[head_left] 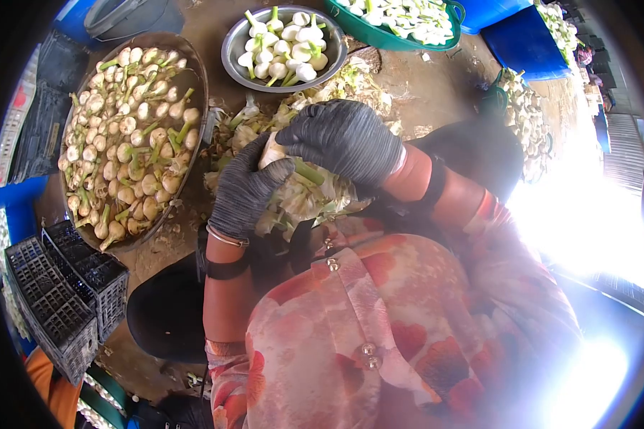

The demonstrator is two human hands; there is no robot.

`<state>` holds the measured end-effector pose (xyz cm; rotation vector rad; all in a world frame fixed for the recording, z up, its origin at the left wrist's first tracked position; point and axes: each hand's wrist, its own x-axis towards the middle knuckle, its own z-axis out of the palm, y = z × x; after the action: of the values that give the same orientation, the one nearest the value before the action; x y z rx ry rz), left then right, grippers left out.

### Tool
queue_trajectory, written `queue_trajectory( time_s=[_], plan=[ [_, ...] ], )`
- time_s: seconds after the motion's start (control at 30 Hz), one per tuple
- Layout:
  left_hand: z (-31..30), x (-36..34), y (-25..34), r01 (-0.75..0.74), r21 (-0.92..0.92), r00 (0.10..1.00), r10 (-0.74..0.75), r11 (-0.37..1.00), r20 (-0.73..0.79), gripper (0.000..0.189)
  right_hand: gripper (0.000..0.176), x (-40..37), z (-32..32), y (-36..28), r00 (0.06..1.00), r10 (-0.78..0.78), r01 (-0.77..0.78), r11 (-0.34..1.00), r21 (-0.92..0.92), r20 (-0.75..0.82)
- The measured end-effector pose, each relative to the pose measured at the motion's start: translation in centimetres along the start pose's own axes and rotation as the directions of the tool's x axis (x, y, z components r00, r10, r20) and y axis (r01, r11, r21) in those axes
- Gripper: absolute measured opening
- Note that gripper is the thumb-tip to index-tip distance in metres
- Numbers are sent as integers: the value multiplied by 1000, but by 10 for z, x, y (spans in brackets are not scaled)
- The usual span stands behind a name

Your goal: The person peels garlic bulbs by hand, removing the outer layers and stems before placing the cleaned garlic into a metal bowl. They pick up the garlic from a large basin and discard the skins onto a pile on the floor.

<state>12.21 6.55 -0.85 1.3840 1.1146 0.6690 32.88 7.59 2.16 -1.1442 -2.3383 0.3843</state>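
Both my hands wear dark grey gloves and meet around one garlic bulb [272, 151] with a green stem, above a heap of loose peelings [315, 204]. My left hand [245, 187] wraps the bulb from the left, thumb across its lower side. From the right, my right hand [343, 139] presses its curled fingers against the bulb's top; the stem shows just below them. Beyond the peelings, a metal bowl [229, 61] holds peeled white garlic. At the left, a large round tub [202, 86] holds many unpeeled bulbs with stems.
A green basin [401, 41] of white garlic stands at the top, near a blue container [526, 44]. Black crates [57, 307] are stacked at the lower left. A grey bucket [125, 18] is at the upper left. More garlic [526, 118] lies at the right.
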Motion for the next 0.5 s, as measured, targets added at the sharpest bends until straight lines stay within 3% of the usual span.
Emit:
queue_trajectory(
  time_s=[0.17,0.27,0.33,0.43,0.5],
  plan=[
    [7,1,-4,19,69,999,-22,997,44,61,17,5,-4,-7,953,185,-163,981,-109,239],
    [10,0,-5,-86,47,996,85,995,18,60,15,2,0,-2,934,343,-355,916,185,93],
    [7,3,-14,-163,33,987,163,986,10,59,15,-1,-2,7,979,201,-203,961,187,29],
    [4,1,-3,43,34,999,-44,998,10,60,22,-3,-4,7,998,-56,57,992,114,-8],
    [3,2,-8,62,-54,997,-60,997,42,61,20,-4,0,8,995,-99,99,995,-3,19]
  ],
)
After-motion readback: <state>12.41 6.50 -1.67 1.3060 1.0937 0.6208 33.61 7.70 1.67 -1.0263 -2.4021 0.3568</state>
